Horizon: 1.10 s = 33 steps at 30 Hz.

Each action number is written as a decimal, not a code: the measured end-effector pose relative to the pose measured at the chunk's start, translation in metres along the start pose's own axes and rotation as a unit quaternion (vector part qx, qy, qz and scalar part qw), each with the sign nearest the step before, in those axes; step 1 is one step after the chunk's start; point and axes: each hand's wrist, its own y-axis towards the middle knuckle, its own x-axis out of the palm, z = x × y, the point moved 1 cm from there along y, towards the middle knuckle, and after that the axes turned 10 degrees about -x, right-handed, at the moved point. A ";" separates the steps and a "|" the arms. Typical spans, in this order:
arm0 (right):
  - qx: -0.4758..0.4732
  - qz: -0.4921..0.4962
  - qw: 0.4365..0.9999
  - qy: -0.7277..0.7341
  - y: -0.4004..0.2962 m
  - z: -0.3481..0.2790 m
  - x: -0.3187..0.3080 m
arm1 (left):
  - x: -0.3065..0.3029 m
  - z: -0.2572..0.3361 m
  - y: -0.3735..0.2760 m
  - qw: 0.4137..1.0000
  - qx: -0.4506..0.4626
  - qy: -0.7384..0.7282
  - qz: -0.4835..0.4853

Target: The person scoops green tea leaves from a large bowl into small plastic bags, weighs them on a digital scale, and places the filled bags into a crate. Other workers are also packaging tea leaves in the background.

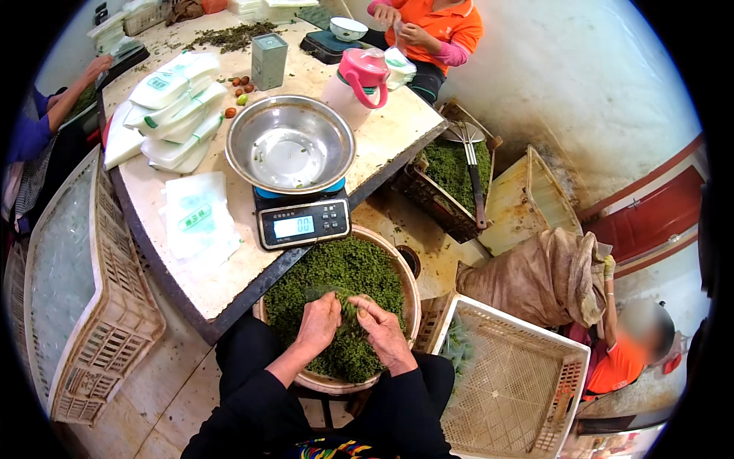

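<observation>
My left hand (320,321) and my right hand (381,330) meet over a round tub (411,321) heaped with small green peppercorn-like berries (350,264). Between my fingertips is a clear plastic bag (322,291) with some green contents; both hands pinch it near its top. Beyond the tub, on the table edge, a digital scale (304,224) bears a steel bowl (291,143) with a few green bits in it. Flat printed plastic bags (199,215) lie left of the scale, and bundled stacks of bags (175,112) lie behind them.
A pink-lidded jug (364,72) and metal tin (269,60) stand on the table (395,135). Plastic crates (109,310) (516,367) flank me. A berry-filled crate (453,172) holds a strainer. Co-workers sit at the table's far side and left; another person is beside a brown sack (533,278) at right.
</observation>
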 end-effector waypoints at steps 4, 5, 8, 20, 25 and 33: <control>-0.076 0.064 0.971 -0.219 0.004 0.020 0.000 | 0.007 0.004 -0.004 0.999 0.030 0.043 -0.007; -0.102 0.073 0.938 -0.323 0.008 0.024 0.004 | 0.013 0.000 -0.006 0.994 0.058 0.092 0.020; -0.112 0.067 0.939 -0.318 0.028 0.035 0.014 | 0.012 -0.004 -0.004 0.989 0.061 0.127 0.055; -0.162 0.065 0.927 -0.332 0.008 -0.006 -0.004 | -0.006 0.001 -0.009 0.997 -0.009 -0.050 -0.063; -0.165 0.082 0.878 -0.443 0.016 0.021 0.007 | 0.011 -0.001 -0.016 0.990 0.138 0.039 -0.018; -0.009 0.090 0.996 0.019 0.014 -0.022 -0.009 | -0.014 -0.002 -0.008 0.995 0.007 -0.092 -0.043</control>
